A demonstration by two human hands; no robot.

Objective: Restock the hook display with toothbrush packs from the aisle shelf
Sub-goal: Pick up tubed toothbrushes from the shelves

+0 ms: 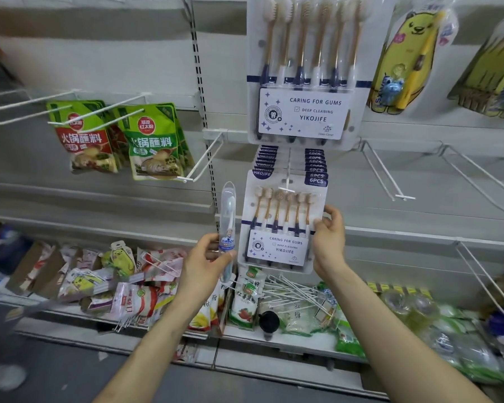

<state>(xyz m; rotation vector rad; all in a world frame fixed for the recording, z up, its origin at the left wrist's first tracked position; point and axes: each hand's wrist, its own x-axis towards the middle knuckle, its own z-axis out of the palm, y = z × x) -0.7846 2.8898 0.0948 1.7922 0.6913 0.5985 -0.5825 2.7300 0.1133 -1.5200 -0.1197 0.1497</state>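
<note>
A row of white six-brush toothbrush packs [282, 222] hangs on a middle hook [287, 181] of the display. My right hand [329, 237] grips the right edge of the front pack. My left hand [207, 260] holds a single toothbrush in a clear upright case [227, 225], just left of that pack. Another six-brush pack [309, 71] hangs on the hook above.
Bare white hooks [390, 175] stick out to the right, and one [204, 161] to the left. Green sauce pouches [154, 141] hang at the left. Yellow bear packs [405, 59] hang top right. The lower shelf [303, 341] holds mixed packets and loose hooks [294, 289].
</note>
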